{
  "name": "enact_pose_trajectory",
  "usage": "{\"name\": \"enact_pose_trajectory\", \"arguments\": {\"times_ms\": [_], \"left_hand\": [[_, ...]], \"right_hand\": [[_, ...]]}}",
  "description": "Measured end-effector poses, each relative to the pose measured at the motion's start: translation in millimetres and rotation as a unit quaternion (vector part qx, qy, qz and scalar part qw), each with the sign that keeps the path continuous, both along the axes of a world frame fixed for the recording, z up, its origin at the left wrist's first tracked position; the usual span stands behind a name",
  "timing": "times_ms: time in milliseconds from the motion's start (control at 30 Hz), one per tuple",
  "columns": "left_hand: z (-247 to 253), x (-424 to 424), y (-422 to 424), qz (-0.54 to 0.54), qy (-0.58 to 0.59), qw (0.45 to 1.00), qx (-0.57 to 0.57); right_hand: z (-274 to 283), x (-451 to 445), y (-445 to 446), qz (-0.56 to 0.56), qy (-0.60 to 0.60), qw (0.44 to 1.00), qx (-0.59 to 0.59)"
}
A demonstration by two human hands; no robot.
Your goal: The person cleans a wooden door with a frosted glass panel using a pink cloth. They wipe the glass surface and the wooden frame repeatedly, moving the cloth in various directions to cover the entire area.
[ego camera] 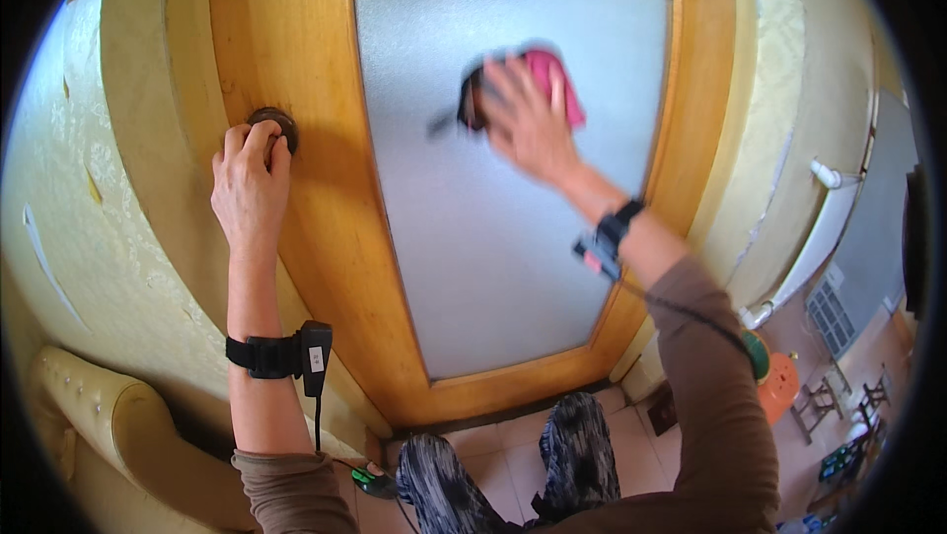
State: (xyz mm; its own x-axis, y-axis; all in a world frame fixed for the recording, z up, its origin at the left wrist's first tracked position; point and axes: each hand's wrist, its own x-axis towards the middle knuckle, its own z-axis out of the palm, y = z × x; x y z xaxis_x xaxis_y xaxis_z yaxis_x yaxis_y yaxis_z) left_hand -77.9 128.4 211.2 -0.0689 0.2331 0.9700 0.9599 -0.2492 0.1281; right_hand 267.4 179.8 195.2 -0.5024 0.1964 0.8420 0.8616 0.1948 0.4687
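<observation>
A wooden door (296, 31) with a large frosted glass panel (488, 260) stands before me. My left hand (251, 186) has its fingers around the dark round doorknob (288, 127), which they partly hide. On the glass, my right hand (529, 120) lies over a pink and dark cloth (551, 79). Its fingers are blurred and cover much of the cloth. The dark part of the cloth shows to the left of the fingers. Each wrist wears a black strap with a small cabled device.
A tufted yellow sofa (126, 416) stands at lower left beside a papered wall (140, 238). An orange plastic stool (780, 386), small folding stools (817, 404) and a white pipe (806, 260) are to the right. My legs are over the tiled floor (510, 453).
</observation>
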Motion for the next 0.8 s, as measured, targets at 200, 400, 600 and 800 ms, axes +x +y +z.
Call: {"name": "enact_pose_trajectory", "arguments": {"times_ms": [200, 400, 600, 800], "left_hand": [[1.9, -1.1, -1.1, -0.006, 0.002, 1.0, -0.016], [1.0, -0.5, -0.7, -0.005, 0.001, 1.0, -0.013], [-0.1, -0.4, -1.9, -0.007, -0.001, 1.0, -0.007], [2.6, 3.5, -3.4, -0.01, -0.003, 0.999, -0.043]], "right_hand": [[206.1, -25.2, -14.8, 0.011, 0.19, 0.981, 0.036], [143.1, -45.1, 8.0, -0.08, 0.151, 0.985, 0.032], [-92.0, -43.1, -22.5, 0.048, 0.036, 0.995, -0.074], [-303.2, 0.9, -66.3, -0.02, -0.037, 0.967, -0.253]]}}
